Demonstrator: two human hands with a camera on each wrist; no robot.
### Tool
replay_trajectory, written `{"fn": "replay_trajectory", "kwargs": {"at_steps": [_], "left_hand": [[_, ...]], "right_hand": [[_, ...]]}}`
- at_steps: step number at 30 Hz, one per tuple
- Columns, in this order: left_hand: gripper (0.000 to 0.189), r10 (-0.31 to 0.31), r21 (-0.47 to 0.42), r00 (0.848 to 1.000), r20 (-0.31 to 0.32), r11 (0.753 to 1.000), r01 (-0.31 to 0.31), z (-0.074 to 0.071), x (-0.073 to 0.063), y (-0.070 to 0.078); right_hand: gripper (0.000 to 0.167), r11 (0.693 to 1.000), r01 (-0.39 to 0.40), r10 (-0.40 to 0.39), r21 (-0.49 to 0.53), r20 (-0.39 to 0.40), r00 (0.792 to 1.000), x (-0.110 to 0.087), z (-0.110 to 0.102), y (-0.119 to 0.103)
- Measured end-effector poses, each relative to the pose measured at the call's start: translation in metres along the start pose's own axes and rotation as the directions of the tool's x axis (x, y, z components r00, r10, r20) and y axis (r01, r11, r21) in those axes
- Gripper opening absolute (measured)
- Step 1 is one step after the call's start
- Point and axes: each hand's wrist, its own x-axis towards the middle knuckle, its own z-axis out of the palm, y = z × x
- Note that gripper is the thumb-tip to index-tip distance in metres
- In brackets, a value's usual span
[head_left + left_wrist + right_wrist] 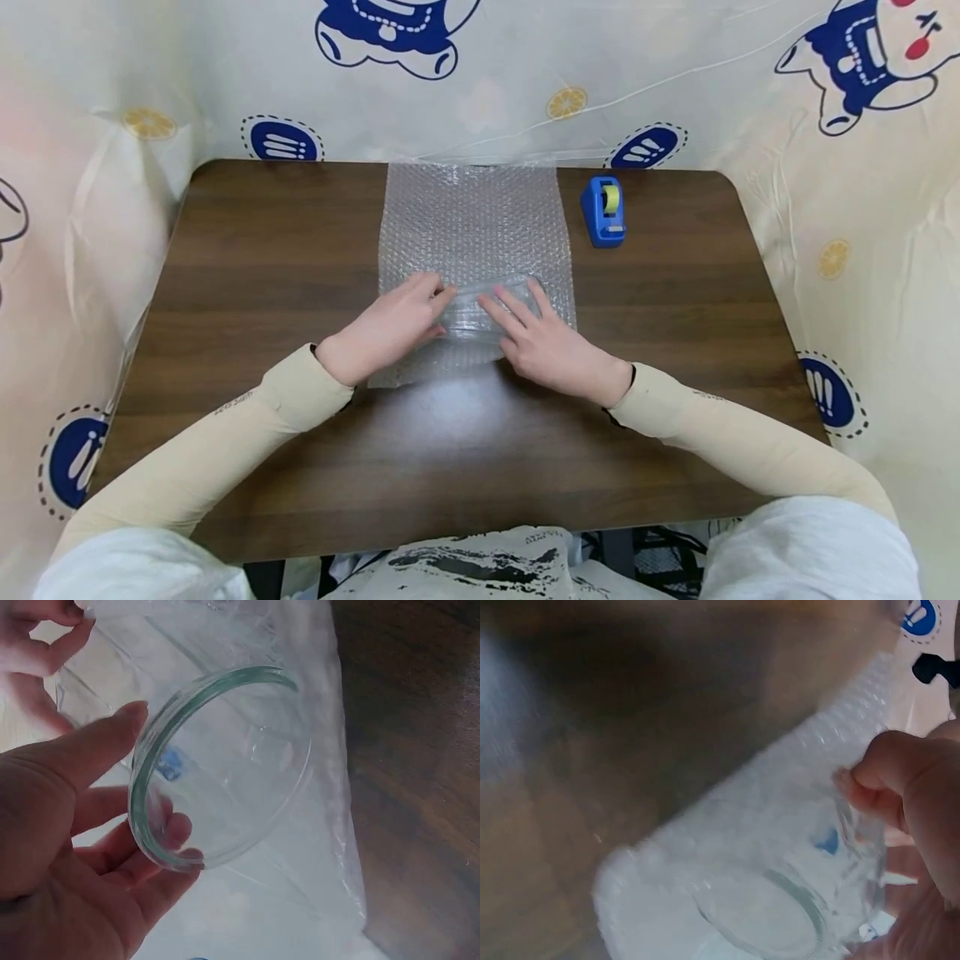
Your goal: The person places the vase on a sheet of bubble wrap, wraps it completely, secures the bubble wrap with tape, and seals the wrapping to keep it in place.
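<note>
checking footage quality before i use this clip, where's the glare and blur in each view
Head view: a pale glare patch on the tabletop; left wrist view: dim and slightly soft, though the green rim of the glass container reads clearly; right wrist view: the blurriest, with tabletop and bubble wrap smeared and a pale sheen at the left edge.

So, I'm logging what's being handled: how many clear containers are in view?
1. The clear container is over the bubble wrap, between the left hand and the right hand. I see no other, though something under the wrap may be hidden.
</note>
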Motion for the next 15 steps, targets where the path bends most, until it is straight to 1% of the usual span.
{"fn": "replay_trajectory", "kwargs": {"at_steps": [4, 7, 9, 12, 15], "left_hand": [[0.047, 0.065, 0.071, 0.998, -0.025, 0.995, -0.063, 0.0041, -0.0021, 0.002], [0.047, 0.088, 0.066, 0.996, -0.021, 0.994, -0.087, 0.0063, -0.004, 0.0009], [0.05, 0.087, 0.023, 0.996, 0.007, 0.996, -0.087, 0.0063, -0.0053, 0.0007], [0.052, 0.089, -0.028, 0.993, 0.076, 0.996, -0.087, 0.0058, -0.0087, 0.0025], [0.049, 0.076, -0.005, 0.99, 0.121, 0.997, -0.076, 0.0087, -0.0105, 0.006]], "right_hand": [[0.015, 1.0, -0.01, 0.01, -0.011, -0.01, 1.0, -0.0001, 0.0035, -0.0009], [0.016, 1.0, -0.018, 0.018, -0.009, -0.007, 1.0, -0.0002, 0.0047, -0.0006], [0.016, 1.0, -0.017, 0.017, -0.009, -0.003, 1.0, -0.0002, 0.0048, -0.0004], [0.015, 1.0, -0.007, 0.007, 0.002, 0.006, 1.0, -0.0008, 0.005, -0.0003], [0.015, 1.0, -0.006, 0.006, 0.022, 0.001, 1.0, -0.001, 0.0052, 0.0006]]}}
